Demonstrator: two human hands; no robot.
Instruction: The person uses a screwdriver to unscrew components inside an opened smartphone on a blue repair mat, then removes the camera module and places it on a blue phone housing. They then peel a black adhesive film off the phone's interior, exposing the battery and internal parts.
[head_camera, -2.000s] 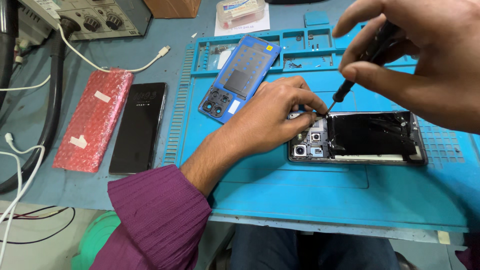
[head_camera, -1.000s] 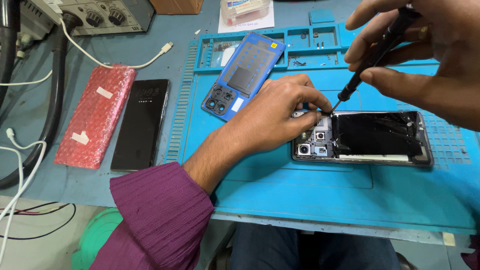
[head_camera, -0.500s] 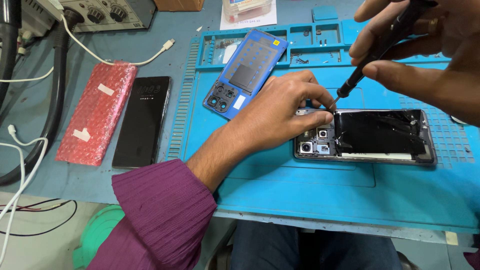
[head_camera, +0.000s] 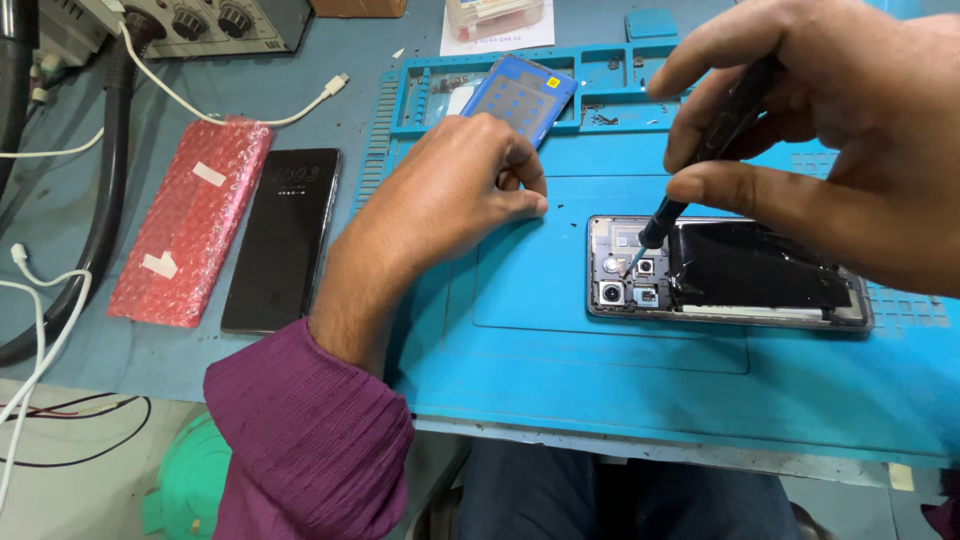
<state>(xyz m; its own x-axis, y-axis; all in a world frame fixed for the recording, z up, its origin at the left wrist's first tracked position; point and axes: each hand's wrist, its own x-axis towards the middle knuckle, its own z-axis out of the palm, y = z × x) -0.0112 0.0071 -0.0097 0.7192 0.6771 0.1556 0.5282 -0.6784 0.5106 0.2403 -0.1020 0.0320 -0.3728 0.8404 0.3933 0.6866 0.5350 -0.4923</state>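
An opened phone (head_camera: 740, 275) lies back-up on the blue work mat (head_camera: 600, 360), its camera modules and black battery exposed. My right hand (head_camera: 850, 150) grips a black screwdriver (head_camera: 700, 150) whose tip touches the board beside the camera modules. My left hand (head_camera: 450, 195) rests on the mat to the left of the phone, apart from it. Its fingertips are pinched together, and nothing shows between them. Just behind this hand lies a blue phone back cover (head_camera: 520, 100).
A black phone (head_camera: 285, 235) and a red bubble-wrap packet (head_camera: 190, 220) lie left of the mat. A white cable (head_camera: 250, 110), a black hose (head_camera: 110, 200) and a knobbed bench unit (head_camera: 200, 20) are at the back left. The mat's tray slots (head_camera: 610, 70) hold small parts.
My left hand has drawn away from the phone's camera end to the left, fingers pinched. The screwdriver tip has come down onto the board.
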